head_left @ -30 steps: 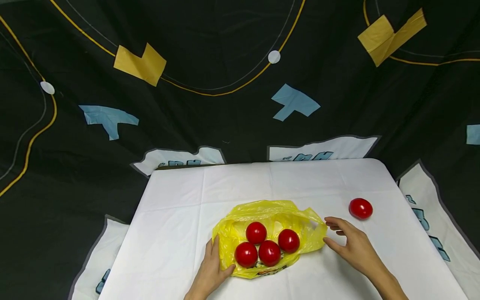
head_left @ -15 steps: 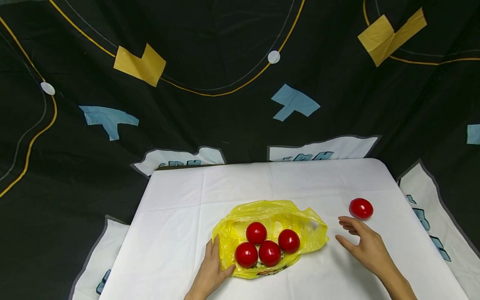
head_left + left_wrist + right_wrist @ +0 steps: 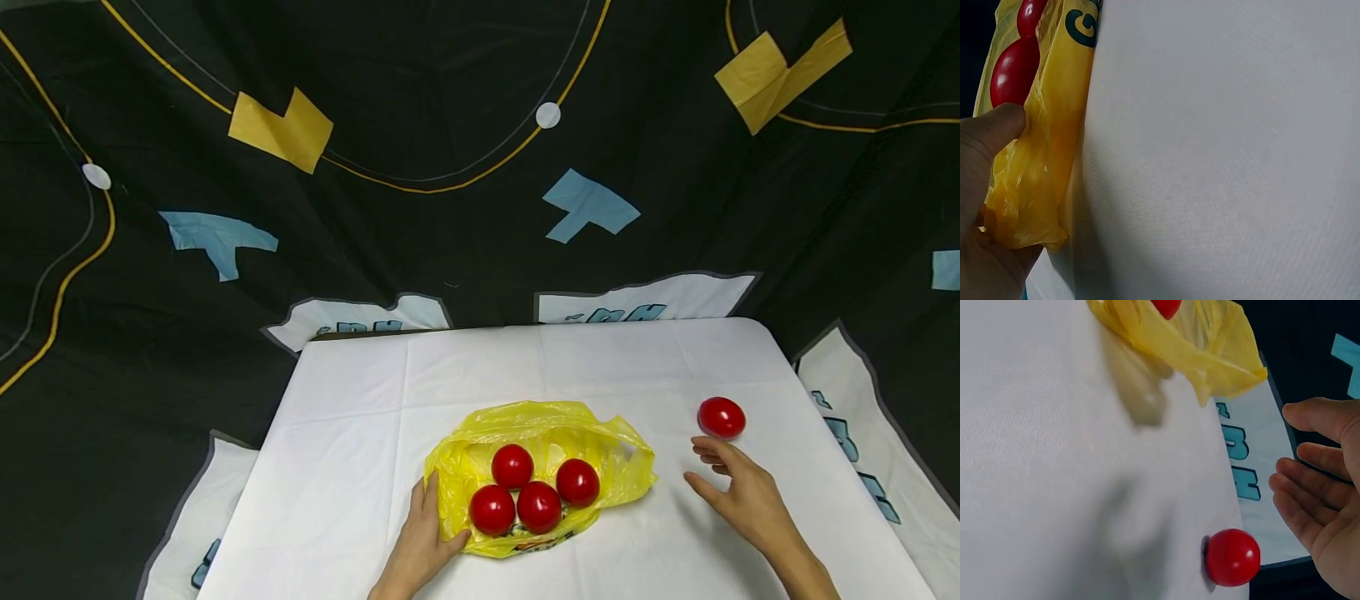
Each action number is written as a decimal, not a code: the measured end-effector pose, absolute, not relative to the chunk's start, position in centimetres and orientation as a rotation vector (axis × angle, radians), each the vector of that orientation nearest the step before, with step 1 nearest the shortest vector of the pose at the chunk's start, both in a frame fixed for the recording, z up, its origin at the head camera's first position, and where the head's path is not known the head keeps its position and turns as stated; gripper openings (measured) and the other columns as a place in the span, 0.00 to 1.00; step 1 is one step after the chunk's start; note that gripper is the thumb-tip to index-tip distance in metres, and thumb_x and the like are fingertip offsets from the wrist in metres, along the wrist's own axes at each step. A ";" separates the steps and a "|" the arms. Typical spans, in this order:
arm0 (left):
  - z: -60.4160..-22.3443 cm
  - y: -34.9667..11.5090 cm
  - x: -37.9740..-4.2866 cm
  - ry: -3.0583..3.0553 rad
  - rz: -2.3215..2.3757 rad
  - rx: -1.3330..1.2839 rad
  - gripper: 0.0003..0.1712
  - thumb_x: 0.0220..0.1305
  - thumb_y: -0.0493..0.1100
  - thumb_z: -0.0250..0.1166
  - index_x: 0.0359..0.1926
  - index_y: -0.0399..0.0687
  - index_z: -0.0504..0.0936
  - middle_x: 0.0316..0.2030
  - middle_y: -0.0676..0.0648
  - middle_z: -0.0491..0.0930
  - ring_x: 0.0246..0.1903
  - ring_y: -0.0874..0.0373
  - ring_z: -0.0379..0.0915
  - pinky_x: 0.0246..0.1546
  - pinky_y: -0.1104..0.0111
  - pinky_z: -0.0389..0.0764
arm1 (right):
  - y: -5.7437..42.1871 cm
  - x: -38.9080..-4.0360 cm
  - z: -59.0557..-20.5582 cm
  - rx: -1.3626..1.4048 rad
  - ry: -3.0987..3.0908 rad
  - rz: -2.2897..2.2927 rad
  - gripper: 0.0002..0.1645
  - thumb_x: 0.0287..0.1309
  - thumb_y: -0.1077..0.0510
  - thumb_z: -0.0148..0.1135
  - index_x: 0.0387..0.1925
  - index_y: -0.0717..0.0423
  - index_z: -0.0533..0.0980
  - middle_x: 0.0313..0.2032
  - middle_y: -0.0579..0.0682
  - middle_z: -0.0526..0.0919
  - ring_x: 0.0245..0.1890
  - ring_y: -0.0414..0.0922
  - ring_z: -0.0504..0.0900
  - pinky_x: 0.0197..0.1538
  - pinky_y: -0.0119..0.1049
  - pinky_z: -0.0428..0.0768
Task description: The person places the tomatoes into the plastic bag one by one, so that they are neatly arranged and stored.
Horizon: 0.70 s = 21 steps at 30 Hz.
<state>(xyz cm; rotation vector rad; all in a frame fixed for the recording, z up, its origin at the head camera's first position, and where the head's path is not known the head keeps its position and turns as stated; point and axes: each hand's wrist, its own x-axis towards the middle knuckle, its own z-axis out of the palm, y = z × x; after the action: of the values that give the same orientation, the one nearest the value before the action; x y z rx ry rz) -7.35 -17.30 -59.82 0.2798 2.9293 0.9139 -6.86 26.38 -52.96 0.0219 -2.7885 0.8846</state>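
Observation:
A yellow plastic bag (image 3: 626,475) lies spread on the white table, its mouth gaping. Inside it sit several shiny, round, tomato-like red balls (image 3: 512,466). My left hand (image 3: 422,533) grips the bag's left end; in the left wrist view the thumb (image 3: 1007,125) lies over the yellow plastic, near a red ball (image 3: 1015,72), with other fingers partly hidden below. My right hand (image 3: 742,496) hovers right of the bag, fingers loosely bent and thumb apart, holding nothing. Just beyond its fingertips rests a single loose red ball (image 3: 722,417), also visible in the right wrist view.
The white cloth-covered table (image 3: 360,375) has its far edge against a dark curtain (image 3: 450,242) with yellow and blue patches. White printed panels (image 3: 645,298) of the curtain hang close behind and beside the table.
My right hand has moved right, away from the bag's right end and toward the loose red ball. The left hand and the bag have stayed in place.

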 end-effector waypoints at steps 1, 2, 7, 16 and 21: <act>-59.8 -17.3 -7.3 2.929 0.912 0.279 0.61 0.48 0.52 0.75 0.71 0.30 0.47 0.65 0.32 0.53 0.61 0.39 0.62 0.58 0.55 0.71 | 26.5 -6.8 -53.0 0.019 -2.788 0.887 0.31 0.43 0.62 0.75 0.51 0.59 0.73 0.43 0.57 0.81 0.41 0.54 0.80 0.43 0.50 0.82; -59.8 -17.3 -7.3 2.929 0.912 0.277 0.61 0.48 0.52 0.74 0.71 0.30 0.48 0.65 0.32 0.53 0.61 0.39 0.62 0.58 0.55 0.71 | 26.5 -6.8 -53.1 0.017 -2.789 0.887 0.31 0.43 0.62 0.75 0.51 0.59 0.73 0.43 0.57 0.81 0.41 0.54 0.80 0.43 0.49 0.82; -59.7 -17.3 -7.3 2.927 0.910 0.271 0.61 0.47 0.53 0.74 0.70 0.29 0.48 0.65 0.31 0.53 0.61 0.39 0.62 0.58 0.55 0.71 | 26.9 -6.8 -53.4 -0.002 -2.798 0.883 0.32 0.43 0.61 0.75 0.52 0.59 0.73 0.43 0.58 0.81 0.42 0.55 0.80 0.43 0.50 0.82; -59.8 -17.3 -7.3 2.923 0.912 0.265 0.61 0.47 0.53 0.74 0.71 0.30 0.48 0.65 0.32 0.53 0.61 0.39 0.62 0.58 0.55 0.71 | 27.6 -6.8 -53.8 -0.017 -2.807 0.871 0.31 0.45 0.60 0.74 0.52 0.59 0.73 0.44 0.58 0.80 0.42 0.55 0.79 0.43 0.50 0.81; -59.8 -17.3 -7.3 2.926 0.912 0.270 0.61 0.47 0.53 0.74 0.70 0.30 0.48 0.65 0.32 0.53 0.61 0.39 0.62 0.58 0.55 0.71 | 27.9 -6.8 -53.9 -0.010 -2.784 0.878 0.31 0.44 0.62 0.74 0.52 0.60 0.73 0.44 0.59 0.80 0.42 0.56 0.80 0.42 0.49 0.81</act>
<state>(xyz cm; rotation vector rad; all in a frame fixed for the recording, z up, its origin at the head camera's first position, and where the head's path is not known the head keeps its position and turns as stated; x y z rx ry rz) -7.32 -17.34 -59.85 0.2696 2.9257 0.9123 -6.82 27.94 -53.94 -0.0103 -2.7841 0.8781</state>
